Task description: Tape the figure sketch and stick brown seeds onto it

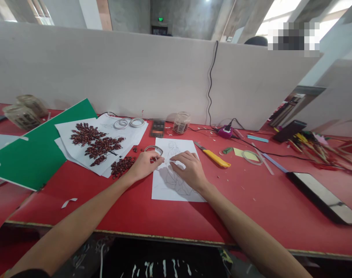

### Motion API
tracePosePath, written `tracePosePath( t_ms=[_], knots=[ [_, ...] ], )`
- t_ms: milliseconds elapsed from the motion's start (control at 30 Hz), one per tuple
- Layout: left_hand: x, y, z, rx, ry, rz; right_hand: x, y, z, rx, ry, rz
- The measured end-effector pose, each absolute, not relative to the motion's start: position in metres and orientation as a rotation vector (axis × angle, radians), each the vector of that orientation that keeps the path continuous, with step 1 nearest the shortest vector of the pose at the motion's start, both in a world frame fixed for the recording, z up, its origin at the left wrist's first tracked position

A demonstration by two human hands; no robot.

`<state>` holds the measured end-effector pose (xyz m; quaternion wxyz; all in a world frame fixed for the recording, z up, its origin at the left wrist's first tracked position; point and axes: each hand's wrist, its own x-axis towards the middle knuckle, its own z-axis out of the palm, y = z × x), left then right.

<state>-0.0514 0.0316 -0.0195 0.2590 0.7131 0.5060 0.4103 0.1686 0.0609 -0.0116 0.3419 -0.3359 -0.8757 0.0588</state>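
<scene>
Fingertip work over the line drawing (180, 186) seems in hand; left hand (145, 165) and right hand (190, 168) curl inward, any grip too small to tell; the paper lies flat beneath, calling for light, steady fingers.

Front strip: open red tabletop (135, 216) between drawing sheet (161, 189) and near edge, flanked by my forearms. Middle: one narrow gap between my left hand (147, 165) and right hand (189, 168). Left side: seed pile (121, 168) close by my left wrist; tape roll (153, 148) just beyond the hand. Right side: yellow cutter (216, 158), then bare red surface reaching to a black-edged device (323, 197). Far side: glass jar (181, 122), purple adapter (225, 132); upright white partition (135, 73) bars passage behind.
</scene>
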Motion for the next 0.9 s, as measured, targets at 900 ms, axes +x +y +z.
tracePosePath(
  t_ms=[900],
  knots=[
    [-0.089,-0.012,-0.013,2.499,1.108,0.642,0.167,0.013,0.000,-0.846,-2.598,0.738]
  ],
)
